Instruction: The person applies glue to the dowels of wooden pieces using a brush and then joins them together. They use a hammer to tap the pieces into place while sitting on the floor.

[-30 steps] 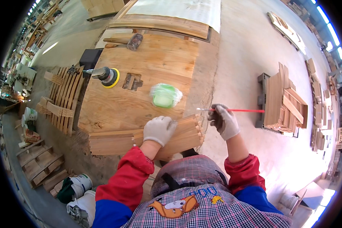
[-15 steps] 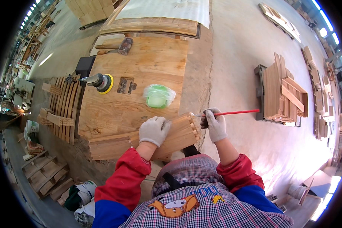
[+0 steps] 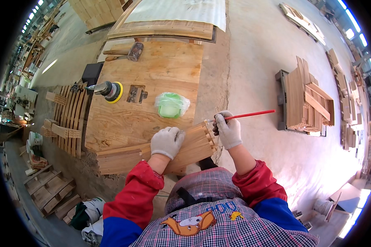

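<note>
Gloved in white, my left hand lies over the top edge of several wooden boards stacked at the bench's near edge, its fingers curled onto them. The boards' right end is cut into notched joints. My right hand, in a glove with darkened fingertips, pinches a thin brush with a red handle. The brush's tip points left and meets the upper corner of the notched end, or nearly so; contact is too small to tell. Beyond the boards sits a green container wrapped in clear plastic.
On the wooden bench are an orbital sander with a yellow pad, a mallet and a rectangular cutout. Slatted wood stands at the left. Stacked boards fill a cart at the right. A pallet lies lower left.
My right hand has moved slightly left and up with the brush, whose handle now tilts more upward to the right. My left hand and the boards stay in place.
</note>
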Demonstrator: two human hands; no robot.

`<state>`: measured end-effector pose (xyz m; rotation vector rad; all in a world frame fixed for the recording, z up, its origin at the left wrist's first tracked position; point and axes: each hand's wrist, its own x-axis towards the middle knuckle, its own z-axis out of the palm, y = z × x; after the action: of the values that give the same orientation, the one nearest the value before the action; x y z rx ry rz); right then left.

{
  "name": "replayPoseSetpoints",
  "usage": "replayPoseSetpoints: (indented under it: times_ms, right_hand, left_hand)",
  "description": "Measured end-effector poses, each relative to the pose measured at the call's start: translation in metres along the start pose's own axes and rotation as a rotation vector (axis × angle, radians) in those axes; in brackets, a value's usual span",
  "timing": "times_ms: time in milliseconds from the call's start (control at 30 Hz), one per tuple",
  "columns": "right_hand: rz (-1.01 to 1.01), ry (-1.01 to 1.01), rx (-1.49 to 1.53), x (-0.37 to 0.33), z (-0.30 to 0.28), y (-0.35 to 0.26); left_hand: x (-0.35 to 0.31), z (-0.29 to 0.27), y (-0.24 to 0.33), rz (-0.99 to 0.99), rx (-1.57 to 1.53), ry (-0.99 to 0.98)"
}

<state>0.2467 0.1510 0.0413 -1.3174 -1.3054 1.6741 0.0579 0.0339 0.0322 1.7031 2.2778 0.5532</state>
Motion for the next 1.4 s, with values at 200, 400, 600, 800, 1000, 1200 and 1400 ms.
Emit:
replayPoseSetpoints:
  times_ms: [200, 400, 600, 800, 1000, 1200, 1400]
  right_hand:
    - [0.013, 0.022, -0.036, -0.016, -0.003, -0.005]
    - [-0.070, 0.053, 0.010, -0.007, 0.003, 0.002]
    - [-0.046, 0.054, 0.018, -0.005, -0.008, 0.009]
    - [0.014, 0.064, 0.215, -0.009, -0.014, 0.020]
    - [0.056, 0.050, 0.295, 0.001, -0.013, 0.025]
    - [0.039, 0.031, 0.295, -0.003, -0.017, 0.023]
    - [0.046, 0.014, 0.305, -0.008, -0.018, 0.019]
  left_hand:
    - [-0.002, 0.000, -0.001, -0.002, -0.013, 0.005]
    - [0.000, 0.000, 0.000, -0.001, 0.001, -0.005]
    - [-0.001, -0.001, 0.000, -0.006, -0.004, -0.001]
    - [-0.001, -0.002, 0.000, -0.014, 0.003, -0.010]
    - [0.000, -0.001, 0.001, -0.004, -0.010, -0.002]
    - [-0.001, -0.002, 0.001, -0.006, -0.012, 0.005]
    - [-0.001, -0.001, 0.000, 0.000, -0.012, 0.006]
